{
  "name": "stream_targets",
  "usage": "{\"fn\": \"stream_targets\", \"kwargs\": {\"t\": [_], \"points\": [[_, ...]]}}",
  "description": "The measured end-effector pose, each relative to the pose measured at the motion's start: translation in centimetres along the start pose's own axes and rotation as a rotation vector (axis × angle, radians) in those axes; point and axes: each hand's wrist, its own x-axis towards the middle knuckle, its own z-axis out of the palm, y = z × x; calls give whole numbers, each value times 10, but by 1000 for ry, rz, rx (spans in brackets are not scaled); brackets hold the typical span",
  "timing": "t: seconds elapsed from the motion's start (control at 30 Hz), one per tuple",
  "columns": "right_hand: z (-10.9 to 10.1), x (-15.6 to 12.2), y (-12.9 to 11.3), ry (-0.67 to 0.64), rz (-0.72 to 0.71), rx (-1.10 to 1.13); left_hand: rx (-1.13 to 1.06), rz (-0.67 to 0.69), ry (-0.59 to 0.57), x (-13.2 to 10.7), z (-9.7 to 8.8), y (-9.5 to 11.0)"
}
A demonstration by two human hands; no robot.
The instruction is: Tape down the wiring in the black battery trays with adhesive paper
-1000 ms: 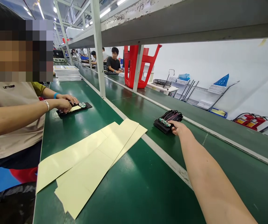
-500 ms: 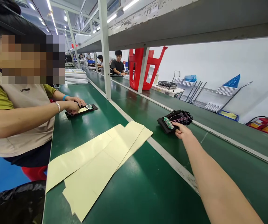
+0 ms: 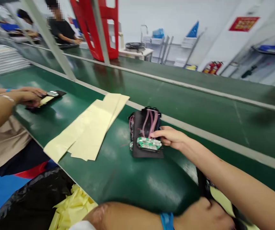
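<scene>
My right hand (image 3: 169, 136) pinches a flat black panel (image 3: 148, 154) by its right edge, thumb on top. On the panel are a green circuit board (image 3: 150, 144) and pink wires (image 3: 153, 119); more black parts with wires show behind its left side. It is over the green bench, near the metal rail. My left hand (image 3: 207, 214), blurred, is low at the bottom right, beside a black piece with yellow sheet (image 3: 222, 199) on it. My right forearm partly covers that piece. The left fingers are hidden.
Pale yellow sheets (image 3: 89, 126) lie overlapping on the green bench (image 3: 113, 179). At left, a co-worker's hands (image 3: 33, 95) work on another black panel (image 3: 56, 95). A black-lined bin (image 3: 36, 198) stands below, beside crumpled yellow paper (image 3: 72, 204). A post (image 3: 48, 40) and red stools (image 3: 104, 28) stand beyond.
The view has swung right and down. My right hand has brought the black panel from beyond the rail to the near side. My left arm has come into view at the bottom.
</scene>
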Motion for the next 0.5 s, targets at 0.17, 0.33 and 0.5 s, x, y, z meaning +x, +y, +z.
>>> {"fn": "stream_targets", "kwargs": {"t": [0.17,0.33,0.5], "points": [[10,-28,28,26,116,-95,-454,-82,248,14,18,4],[-54,-79,21,192,-264,-428,-439,-90,237,12,11,6],[-128,-156,83,295,-517,-689,-468,-142,197,13,4,10]]}}
